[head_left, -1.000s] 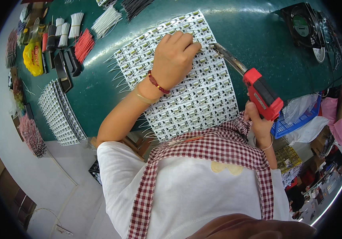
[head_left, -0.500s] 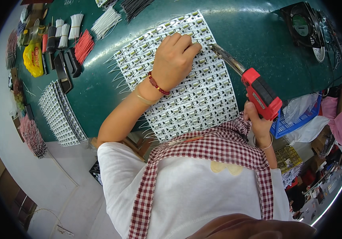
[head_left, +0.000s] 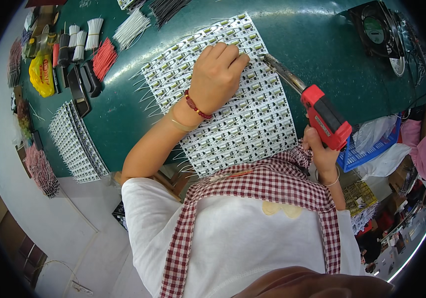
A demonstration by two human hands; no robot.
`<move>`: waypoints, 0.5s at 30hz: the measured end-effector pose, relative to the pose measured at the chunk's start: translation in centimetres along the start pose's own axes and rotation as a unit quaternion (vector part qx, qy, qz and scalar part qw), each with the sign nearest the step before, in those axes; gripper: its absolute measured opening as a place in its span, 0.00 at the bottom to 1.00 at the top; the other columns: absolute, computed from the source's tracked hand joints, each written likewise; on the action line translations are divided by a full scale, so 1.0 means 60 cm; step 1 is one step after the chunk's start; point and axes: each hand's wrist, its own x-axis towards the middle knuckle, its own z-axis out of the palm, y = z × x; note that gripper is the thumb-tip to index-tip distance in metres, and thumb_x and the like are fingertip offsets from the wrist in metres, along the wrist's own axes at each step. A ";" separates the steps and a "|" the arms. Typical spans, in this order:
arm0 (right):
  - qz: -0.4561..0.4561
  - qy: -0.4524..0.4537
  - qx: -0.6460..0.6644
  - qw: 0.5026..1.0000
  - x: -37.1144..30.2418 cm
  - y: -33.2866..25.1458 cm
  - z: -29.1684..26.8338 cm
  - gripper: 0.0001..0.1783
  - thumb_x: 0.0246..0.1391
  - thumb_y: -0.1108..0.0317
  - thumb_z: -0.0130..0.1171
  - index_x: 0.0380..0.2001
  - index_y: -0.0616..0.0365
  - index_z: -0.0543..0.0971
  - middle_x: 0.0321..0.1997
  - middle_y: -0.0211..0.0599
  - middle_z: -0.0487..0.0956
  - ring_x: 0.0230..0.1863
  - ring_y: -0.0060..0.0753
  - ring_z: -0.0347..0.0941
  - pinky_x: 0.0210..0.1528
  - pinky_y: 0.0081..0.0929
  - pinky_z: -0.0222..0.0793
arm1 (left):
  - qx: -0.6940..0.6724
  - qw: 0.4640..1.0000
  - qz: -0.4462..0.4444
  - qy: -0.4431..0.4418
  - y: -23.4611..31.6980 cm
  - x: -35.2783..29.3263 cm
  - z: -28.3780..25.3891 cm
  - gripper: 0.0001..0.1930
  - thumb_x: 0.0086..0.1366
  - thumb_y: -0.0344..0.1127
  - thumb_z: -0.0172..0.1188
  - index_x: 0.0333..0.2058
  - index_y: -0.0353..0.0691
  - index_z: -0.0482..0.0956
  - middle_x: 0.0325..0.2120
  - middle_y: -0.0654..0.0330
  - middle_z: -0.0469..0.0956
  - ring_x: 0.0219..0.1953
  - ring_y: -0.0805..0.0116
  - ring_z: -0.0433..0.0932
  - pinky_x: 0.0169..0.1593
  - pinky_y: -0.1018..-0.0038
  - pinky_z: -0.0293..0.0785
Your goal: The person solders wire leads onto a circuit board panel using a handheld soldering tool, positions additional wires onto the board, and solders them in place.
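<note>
A large white circuit board panel [head_left: 252, 107], set with rows of small components, lies on the green table in front of me. Thin wires stick out from its left edge. My left hand [head_left: 218, 74] rests on the upper part of the panel, fingers curled and closed at the tips; what they pinch is hidden. My right hand [head_left: 320, 151] grips a red and black soldering gun [head_left: 326, 116] by its lower end. The gun's metal tip reaches the panel's upper right edge, just right of my left fingertips.
More wired boards [head_left: 76, 144] are stacked at the left table edge. Bundles of white wires [head_left: 132, 31], red wires [head_left: 104, 58] and black wires [head_left: 168, 10] lie at the back left, near a yellow bag [head_left: 40, 74]. A black fan [head_left: 375, 31] stands back right; a blue basket [head_left: 371, 149] sits right.
My left hand has shifted very slightly to the left. The soldering gun and the panel stay nearly where they were.
</note>
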 end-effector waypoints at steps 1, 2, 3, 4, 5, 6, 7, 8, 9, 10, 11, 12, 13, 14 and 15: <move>0.000 0.001 0.000 1.000 -0.001 0.000 -0.002 0.13 0.50 0.73 0.66 0.40 0.61 0.77 0.31 0.28 0.78 0.29 0.17 0.71 0.31 0.20 0.68 | 0.001 1.000 0.002 -0.001 0.000 0.001 0.000 0.12 0.44 0.21 0.62 0.30 0.41 0.78 0.22 0.62 0.67 0.26 0.65 0.68 0.30 0.71 0.65; 0.023 -0.011 0.013 1.000 -0.001 0.000 -0.005 0.14 0.50 0.73 0.66 0.40 0.61 0.77 0.33 0.29 0.78 0.30 0.18 0.72 0.32 0.20 0.69 | 0.001 1.000 0.002 -0.001 -0.001 0.001 0.001 0.12 0.44 0.21 0.62 0.30 0.41 0.78 0.22 0.62 0.67 0.26 0.65 0.68 0.30 0.71 0.65; 0.046 -0.023 0.027 0.998 -0.002 0.000 -0.007 0.15 0.50 0.73 0.66 0.41 0.61 0.77 0.35 0.29 0.78 0.31 0.18 0.72 0.34 0.21 0.69 | 0.000 1.000 0.003 0.000 -0.001 0.002 0.001 0.12 0.44 0.21 0.62 0.30 0.41 0.79 0.22 0.62 0.67 0.26 0.65 0.68 0.30 0.71 0.65; 0.046 -0.023 0.028 0.998 -0.001 0.003 -0.005 0.15 0.50 0.73 0.66 0.41 0.61 0.77 0.35 0.29 0.78 0.31 0.18 0.72 0.34 0.21 0.69 | 0.000 1.000 0.004 0.001 0.000 0.002 0.001 0.12 0.44 0.21 0.62 0.30 0.41 0.79 0.22 0.62 0.67 0.26 0.65 0.68 0.30 0.71 0.65; 0.007 -0.007 0.009 1.000 0.000 0.008 -0.002 0.14 0.50 0.73 0.66 0.41 0.61 0.77 0.36 0.29 0.78 0.32 0.19 0.72 0.35 0.21 0.70 | 0.001 1.000 0.004 0.000 0.000 0.003 0.001 0.12 0.44 0.21 0.62 0.30 0.41 0.79 0.22 0.62 0.67 0.26 0.65 0.68 0.30 0.71 0.65; -0.031 0.010 -0.009 0.999 0.000 0.011 0.001 0.14 0.50 0.73 0.66 0.41 0.61 0.77 0.37 0.30 0.78 0.34 0.20 0.73 0.36 0.21 0.70 | 0.000 1.000 0.004 -0.001 0.000 0.003 0.001 0.12 0.44 0.21 0.62 0.30 0.41 0.78 0.22 0.63 0.67 0.26 0.65 0.68 0.30 0.71 0.65; -0.031 0.009 -0.009 0.999 0.000 0.012 0.002 0.14 0.50 0.73 0.66 0.41 0.61 0.77 0.37 0.30 0.78 0.34 0.20 0.73 0.36 0.21 0.70 | 0.000 1.000 0.003 -0.002 0.000 0.003 0.001 0.12 0.44 0.21 0.62 0.30 0.41 0.78 0.22 0.63 0.67 0.26 0.65 0.68 0.30 0.71 0.65; -0.037 0.014 -0.017 0.999 -0.001 0.012 0.003 0.15 0.50 0.73 0.66 0.41 0.61 0.77 0.37 0.30 0.78 0.34 0.20 0.73 0.36 0.21 0.70 | 0.000 1.000 0.003 -0.002 0.000 0.002 0.001 0.12 0.44 0.21 0.62 0.30 0.41 0.78 0.22 0.63 0.67 0.26 0.65 0.68 0.30 0.71 0.65; -0.042 0.019 -0.024 0.999 -0.001 0.012 0.004 0.15 0.50 0.72 0.66 0.41 0.61 0.77 0.37 0.30 0.78 0.35 0.21 0.73 0.37 0.21 0.70 | -0.001 1.000 0.001 -0.002 -0.001 0.002 0.001 0.12 0.44 0.21 0.62 0.30 0.41 0.78 0.22 0.63 0.67 0.26 0.65 0.68 0.30 0.71 0.65; -0.043 0.018 -0.024 0.999 0.000 0.012 0.004 0.15 0.50 0.72 0.66 0.41 0.61 0.77 0.37 0.30 0.78 0.35 0.21 0.73 0.37 0.21 0.70 | -0.001 1.000 0.000 -0.002 -0.001 0.002 0.001 0.12 0.44 0.21 0.62 0.30 0.41 0.78 0.22 0.63 0.67 0.26 0.65 0.68 0.30 0.71 0.65; -0.039 0.016 -0.032 0.999 0.000 0.012 0.003 0.15 0.50 0.72 0.66 0.42 0.62 0.77 0.37 0.31 0.78 0.35 0.21 0.73 0.37 0.21 0.70 | -0.001 1.000 0.000 -0.002 -0.002 0.002 0.002 0.12 0.44 0.21 0.62 0.30 0.41 0.78 0.22 0.63 0.67 0.26 0.65 0.68 0.30 0.71 0.65; -0.036 0.014 -0.041 0.998 0.001 0.011 0.002 0.16 0.49 0.72 0.66 0.42 0.62 0.77 0.37 0.31 0.79 0.36 0.22 0.73 0.38 0.21 0.70 | -0.003 1.000 0.000 0.002 -0.004 0.002 0.002 0.11 0.44 0.21 0.61 0.29 0.41 0.79 0.22 0.63 0.67 0.26 0.65 0.68 0.30 0.71 0.65; -0.036 0.014 -0.041 0.998 0.001 0.009 0.004 0.16 0.49 0.72 0.66 0.42 0.62 0.77 0.37 0.31 0.79 0.36 0.22 0.73 0.38 0.21 0.70 | -0.006 1.000 0.000 0.005 -0.004 0.001 0.003 0.11 0.44 0.21 0.61 0.29 0.41 0.79 0.22 0.62 0.67 0.26 0.64 0.68 0.30 0.71 0.65; -0.029 0.018 -0.027 0.999 0.002 0.006 0.007 0.16 0.49 0.72 0.67 0.42 0.62 0.77 0.37 0.31 0.79 0.35 0.21 0.73 0.37 0.21 0.70 | -0.006 1.000 0.001 0.005 -0.004 0.002 0.002 0.11 0.44 0.21 0.61 0.29 0.41 0.79 0.22 0.62 0.67 0.26 0.64 0.68 0.30 0.71 0.65; -0.023 0.021 -0.012 0.999 0.003 0.004 0.008 0.16 0.48 0.72 0.67 0.41 0.62 0.77 0.37 0.31 0.79 0.34 0.20 0.73 0.36 0.21 0.69 | -0.016 1.000 -0.008 0.005 -0.004 0.003 0.002 0.11 0.45 0.20 0.61 0.29 0.41 0.79 0.22 0.62 0.68 0.26 0.64 0.69 0.30 0.70 0.65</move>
